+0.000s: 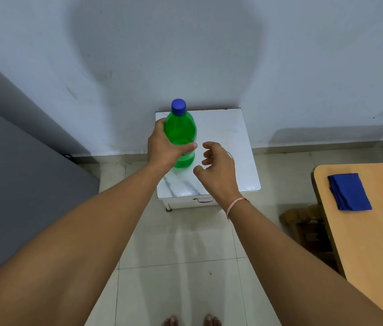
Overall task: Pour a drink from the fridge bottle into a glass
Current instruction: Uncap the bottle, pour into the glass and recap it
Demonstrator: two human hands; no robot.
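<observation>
A green plastic bottle (181, 130) with a blue screw cap (178, 106) stands upright over the left side of a small white marble-topped cabinet (228, 128). My left hand (164, 147) is wrapped around the bottle's middle. Just right of the bottle, my right hand (216, 163) hovers with curled, spread fingers and holds nothing. A clear glass (231, 156) is mostly hidden behind my right hand; only a bit of its rim shows.
A grey fridge side (21, 184) fills the left. A wooden table (369, 220) with a folded blue cloth (349, 192) is at the right, a wooden stool (303, 222) beside it. White wall behind, tiled floor (181, 267) below, my bare toes at the bottom edge.
</observation>
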